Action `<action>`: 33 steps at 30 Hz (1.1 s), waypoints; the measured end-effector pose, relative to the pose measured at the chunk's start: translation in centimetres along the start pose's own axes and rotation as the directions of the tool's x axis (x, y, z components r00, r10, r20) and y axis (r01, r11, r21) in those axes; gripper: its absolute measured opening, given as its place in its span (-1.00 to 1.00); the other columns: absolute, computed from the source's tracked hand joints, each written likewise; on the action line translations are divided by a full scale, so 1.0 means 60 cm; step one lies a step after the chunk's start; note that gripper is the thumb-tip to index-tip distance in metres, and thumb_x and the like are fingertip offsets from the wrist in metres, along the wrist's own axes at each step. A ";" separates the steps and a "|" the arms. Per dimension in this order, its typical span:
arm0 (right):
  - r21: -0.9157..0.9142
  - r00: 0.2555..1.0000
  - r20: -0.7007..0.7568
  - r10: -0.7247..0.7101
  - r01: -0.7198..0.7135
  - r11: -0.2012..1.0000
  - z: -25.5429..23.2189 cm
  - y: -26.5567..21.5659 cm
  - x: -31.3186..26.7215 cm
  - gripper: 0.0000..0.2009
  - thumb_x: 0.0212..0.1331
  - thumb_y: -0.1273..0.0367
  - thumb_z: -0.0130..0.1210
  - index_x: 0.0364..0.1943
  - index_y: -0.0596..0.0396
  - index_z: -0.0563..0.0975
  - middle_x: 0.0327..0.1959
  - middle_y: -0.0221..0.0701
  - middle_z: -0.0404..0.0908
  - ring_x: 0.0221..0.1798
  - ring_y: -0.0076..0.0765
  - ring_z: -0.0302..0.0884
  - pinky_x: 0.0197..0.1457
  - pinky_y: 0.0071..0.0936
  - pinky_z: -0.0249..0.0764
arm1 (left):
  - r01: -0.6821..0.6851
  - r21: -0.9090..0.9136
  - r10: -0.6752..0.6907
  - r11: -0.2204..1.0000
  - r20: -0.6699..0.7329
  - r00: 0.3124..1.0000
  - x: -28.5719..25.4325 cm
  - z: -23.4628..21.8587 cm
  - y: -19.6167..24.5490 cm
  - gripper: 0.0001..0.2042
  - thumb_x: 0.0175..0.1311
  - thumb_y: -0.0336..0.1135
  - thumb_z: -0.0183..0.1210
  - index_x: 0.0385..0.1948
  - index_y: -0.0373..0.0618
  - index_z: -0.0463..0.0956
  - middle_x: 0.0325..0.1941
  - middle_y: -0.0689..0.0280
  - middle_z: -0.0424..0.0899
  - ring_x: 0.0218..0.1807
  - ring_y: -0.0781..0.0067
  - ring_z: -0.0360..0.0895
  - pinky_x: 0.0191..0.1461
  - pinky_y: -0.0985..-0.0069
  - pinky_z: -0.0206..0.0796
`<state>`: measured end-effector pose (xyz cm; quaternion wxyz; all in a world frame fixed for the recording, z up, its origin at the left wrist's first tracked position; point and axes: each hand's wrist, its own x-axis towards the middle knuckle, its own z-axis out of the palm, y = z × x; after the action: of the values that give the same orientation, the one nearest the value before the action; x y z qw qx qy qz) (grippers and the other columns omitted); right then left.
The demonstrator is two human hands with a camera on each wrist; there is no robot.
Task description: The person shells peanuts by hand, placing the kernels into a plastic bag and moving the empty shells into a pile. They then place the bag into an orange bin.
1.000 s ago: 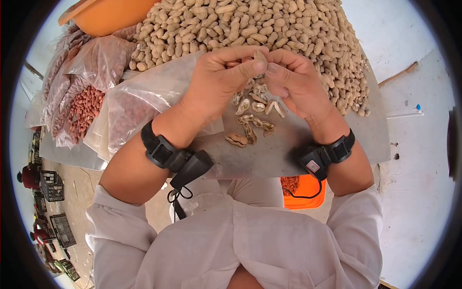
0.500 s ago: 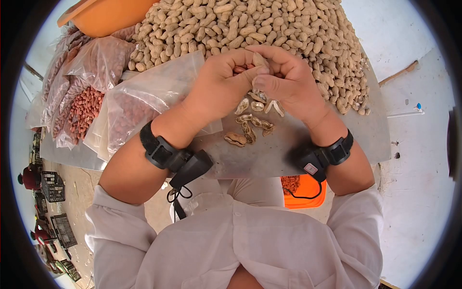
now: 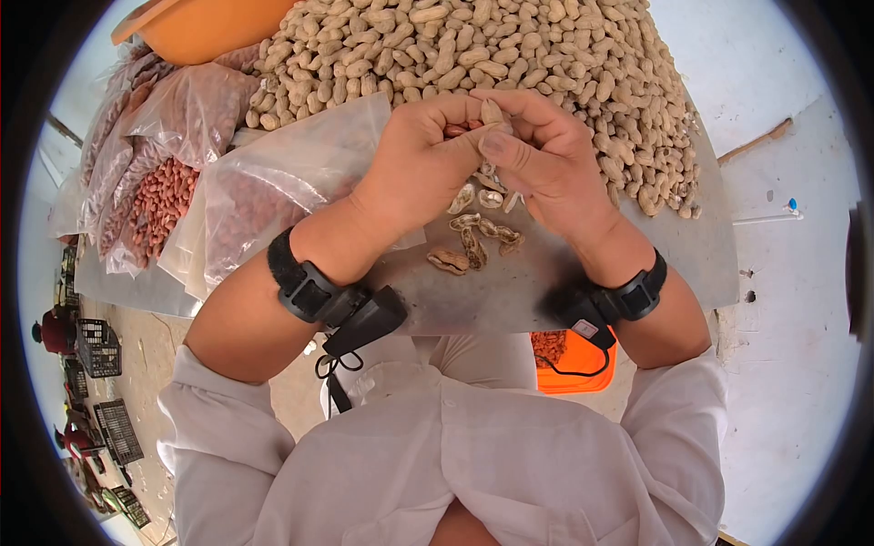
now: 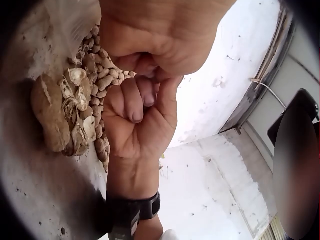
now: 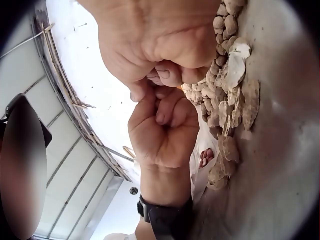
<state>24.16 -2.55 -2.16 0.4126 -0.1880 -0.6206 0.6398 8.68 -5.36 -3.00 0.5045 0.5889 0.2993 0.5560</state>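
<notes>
In the head view both hands meet over the metal table, in front of a large heap of unshelled peanuts [image 3: 437, 55]. An unshelled peanut [image 3: 492, 113] is pinched between the fingertips of my left hand [image 3: 426, 155] and my right hand [image 3: 557, 168]. Reddish kernels [image 3: 458, 129] show within the curled fingers of my left hand. Empty, split shells [image 3: 472, 246] lie on the table below the hands. Both wrist views show the fingers curled and touching, the peanut hidden there; shells [image 4: 80, 110] lie beside them.
Clear plastic bags [image 3: 273, 196] and a bag of red kernels [image 3: 164, 205] lie at the left. An orange basin [image 3: 205, 32] stands at the back left. Below the metal table's front edge [image 3: 473, 318] is an orange container [image 3: 592, 375] with red kernels. Black crates [image 3: 118, 432] stand on the floor.
My right hand's thumb has shifted onto the peanut, and its fingers have closed in toward my left hand. More kernels show in my left hand than a second ago.
</notes>
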 end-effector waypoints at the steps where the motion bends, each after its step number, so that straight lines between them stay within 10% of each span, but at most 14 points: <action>1: 0.010 1.000 -0.003 -0.002 0.002 1.000 0.001 0.000 0.000 -0.67 0.08 0.39 0.16 -0.07 0.20 0.42 -0.43 -0.50 0.50 -0.42 -0.73 0.35 -0.45 -0.77 0.26 | 0.000 -0.008 0.000 1.000 -0.003 1.000 0.000 0.001 -0.001 -0.87 0.13 -0.35 0.13 -0.37 -0.20 0.48 -0.48 0.47 0.44 -0.56 0.77 0.18 -0.53 0.77 -0.01; 22: -0.007 0.996 -0.012 -0.083 0.083 0.997 -0.011 0.002 0.003 -0.69 0.20 0.35 0.01 0.02 0.11 0.45 -0.48 -0.63 0.37 -0.50 -0.78 0.18 -0.48 -0.79 0.16 | 0.170 -0.407 -0.191 0.898 -0.011 0.981 0.001 0.008 0.006 -0.85 0.25 -0.37 0.04 -0.27 -0.25 0.49 -0.52 0.45 0.40 -0.60 0.71 0.16 -0.56 0.74 0.00; 33: -0.711 0.899 -0.003 -0.437 0.306 0.634 -0.004 0.007 0.007 -0.75 0.21 0.41 -0.08 -0.05 0.15 0.47 -0.30 -0.22 0.59 -0.28 -0.28 0.57 -0.17 -0.52 0.45 | 0.121 -0.355 -0.172 0.927 -0.116 0.978 0.002 0.008 0.003 -0.85 0.23 -0.42 0.04 -0.25 -0.28 0.48 -0.51 0.41 0.41 -0.63 0.71 0.15 -0.61 0.76 -0.02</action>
<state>23.98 -2.02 -2.49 0.4873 -0.2517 -0.8007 0.2412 9.15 -5.42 -2.69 0.6172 0.4249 0.2762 0.6019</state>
